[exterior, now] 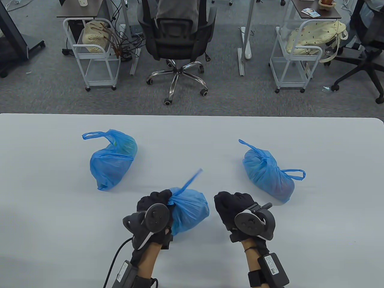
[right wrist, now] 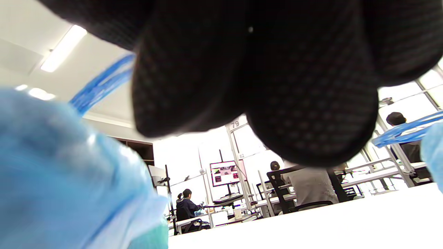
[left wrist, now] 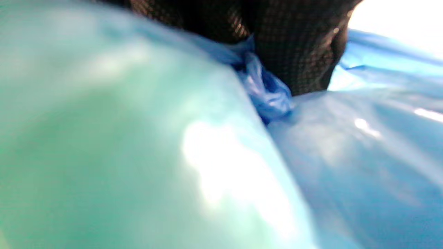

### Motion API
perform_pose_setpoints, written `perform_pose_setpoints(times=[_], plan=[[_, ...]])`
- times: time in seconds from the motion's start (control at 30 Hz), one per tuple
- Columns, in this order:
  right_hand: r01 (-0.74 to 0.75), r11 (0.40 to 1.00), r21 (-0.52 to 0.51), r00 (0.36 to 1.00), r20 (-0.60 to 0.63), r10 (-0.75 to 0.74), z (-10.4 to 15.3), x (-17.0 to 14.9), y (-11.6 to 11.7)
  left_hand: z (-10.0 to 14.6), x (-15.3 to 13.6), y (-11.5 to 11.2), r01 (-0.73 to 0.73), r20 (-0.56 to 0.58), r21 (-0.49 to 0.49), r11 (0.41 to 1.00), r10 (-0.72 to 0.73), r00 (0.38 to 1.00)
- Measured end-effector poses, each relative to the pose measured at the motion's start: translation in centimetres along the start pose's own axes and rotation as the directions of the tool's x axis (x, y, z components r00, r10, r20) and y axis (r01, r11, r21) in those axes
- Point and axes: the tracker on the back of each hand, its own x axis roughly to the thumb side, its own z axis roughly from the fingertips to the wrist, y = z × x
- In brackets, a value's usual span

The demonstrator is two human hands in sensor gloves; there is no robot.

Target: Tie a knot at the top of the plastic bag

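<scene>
A blue plastic bag (exterior: 190,210) sits at the table's near middle, its top bunched into a neck. My left hand (exterior: 166,200) grips that neck from the left. One handle strip (exterior: 192,179) sticks up and away from it. In the left wrist view my gloved fingers (left wrist: 294,45) pinch the crumpled blue neck (left wrist: 270,98), and the bag (left wrist: 138,155) fills the frame. My right hand (exterior: 224,204) rests just right of the bag, fingers curled, holding nothing. In the right wrist view its fingers (right wrist: 259,86) hang over the table with the bag (right wrist: 69,173) at left.
A blue bag with loose handles (exterior: 112,162) lies at the left. A knotted blue bag (exterior: 268,175) lies at the right. The white table (exterior: 192,132) ends at a far edge; beyond it stand an office chair (exterior: 177,39) and white carts (exterior: 96,57).
</scene>
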Motion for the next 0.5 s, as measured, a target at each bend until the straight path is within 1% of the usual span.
perform_pose_setpoints(times=[0.07,0.13,0.27,0.37,0.5], plan=[[0.003,1.000,-0.004,1.000,-0.029,-0.003,0.1,-0.6,0.0,-1.0,-0.5,0.7,-0.063,-0.073,0.001,0.998,0.063,0.995],[0.004,1.000,0.001,0.999,-0.045,-0.003,0.2,-0.9,0.1,-2.0,-0.7,1.1,-0.067,-0.090,-0.003,0.998,0.067,0.994],[-0.006,1.000,0.020,0.999,-0.032,0.007,0.2,-0.6,0.5,-4.4,0.5,1.9,0.037,-0.091,0.022,0.999,-0.035,0.995],[-0.019,0.999,0.037,1.000,-0.002,0.019,0.2,0.0,0.8,-6.7,1.3,1.5,0.106,-0.110,0.028,0.994,-0.103,0.989],[-0.035,0.998,0.057,0.999,0.039,0.033,0.0,0.6,1.0,-10.7,1.8,-0.2,0.177,-0.180,0.017,0.984,-0.171,0.969]])
